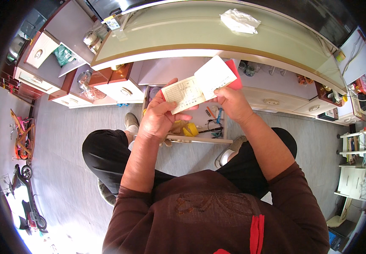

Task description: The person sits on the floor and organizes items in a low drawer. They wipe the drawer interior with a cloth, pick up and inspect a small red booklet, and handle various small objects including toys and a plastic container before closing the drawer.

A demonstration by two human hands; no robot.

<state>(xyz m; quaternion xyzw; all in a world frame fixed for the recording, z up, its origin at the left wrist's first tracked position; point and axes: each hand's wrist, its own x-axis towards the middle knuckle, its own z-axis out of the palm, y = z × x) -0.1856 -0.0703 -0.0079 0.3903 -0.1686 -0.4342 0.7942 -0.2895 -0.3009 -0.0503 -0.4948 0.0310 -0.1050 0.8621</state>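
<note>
A small booklet with a red cover (234,75) lies spread between my two hands, above a pulled-out drawer. Its left page (183,93) carries a printed table and writing; the right page (215,73) is mostly blank. My left hand (161,116) grips the left side, thumb on the page and fingers behind. At the lower right corner, my right hand (233,103) pinches the pages between thumb and fingers. Below the booklet, the open drawer (199,139) holds a yellow object (190,130), a black cable (213,129) and other small items, partly hidden by my hands.
A glass-topped TV cabinet (170,35) spans the front, with a crumpled white plastic bag (239,21) on top. To the left stands a jar (91,87) on a low shelf. A scooter (30,197) is at the far left; a white rack (356,143) stands right.
</note>
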